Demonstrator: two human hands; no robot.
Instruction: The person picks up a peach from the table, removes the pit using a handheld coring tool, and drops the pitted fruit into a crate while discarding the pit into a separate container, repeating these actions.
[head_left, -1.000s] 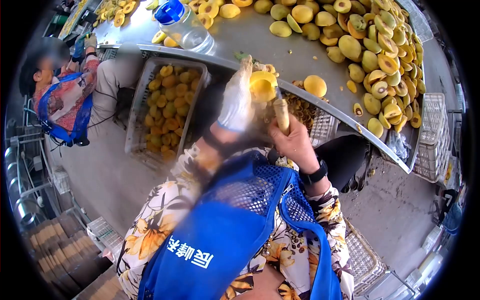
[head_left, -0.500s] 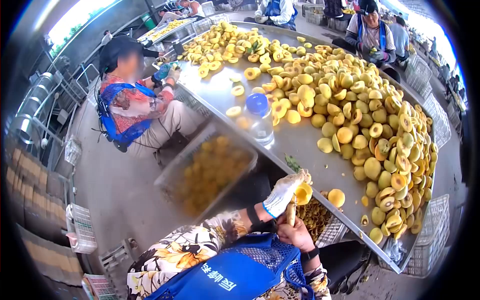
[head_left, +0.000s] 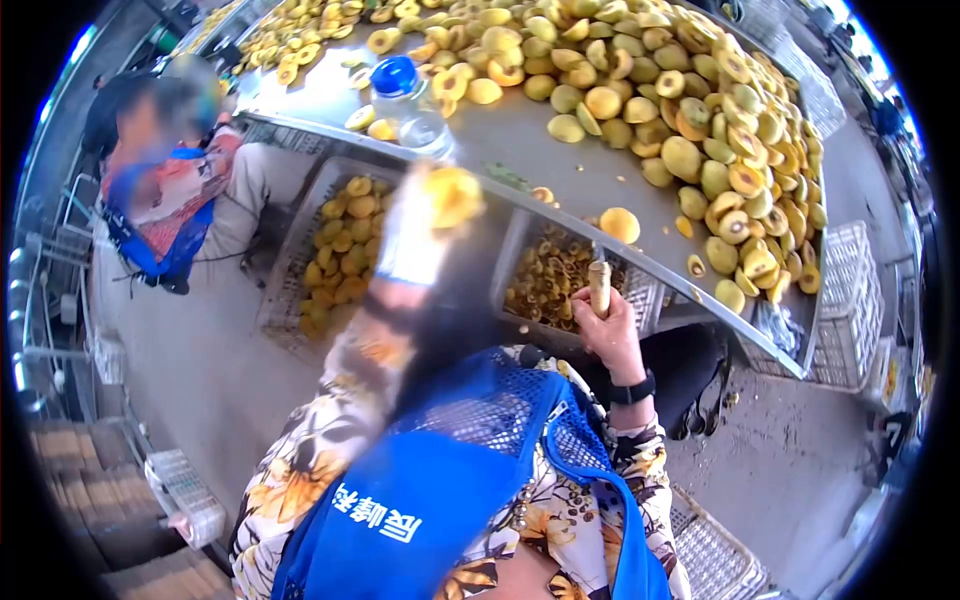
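Note:
My left hand (head_left: 412, 225), in a white glove and blurred by motion, holds a yellow fruit half (head_left: 452, 197) just in front of the table edge. My right hand (head_left: 608, 325) is bare and closed around the light handle of a tool (head_left: 599, 285), its thin metal end pointing up. Below and beside the tool, a crate of pits and scraps (head_left: 513, 240) stands under the table edge. A crate of fruit halves (head_left: 290, 268) is to the left of my left hand. One fruit piece (head_left: 620, 225) lies on the table near the tool.
Halved yellow fruit (head_left: 683, 158) is heaped on the metal table (head_left: 520, 140). A bottle with a blue cap (head_left: 420, 125) stands near its edge. A co-worker (head_left: 180, 190) sits at the left. White crates (head_left: 843, 305) stand at the right and lower right.
My left hand has moved left with the fruit half, away from the tool and my right hand. The view has tilted down, showing more of both crates below the table.

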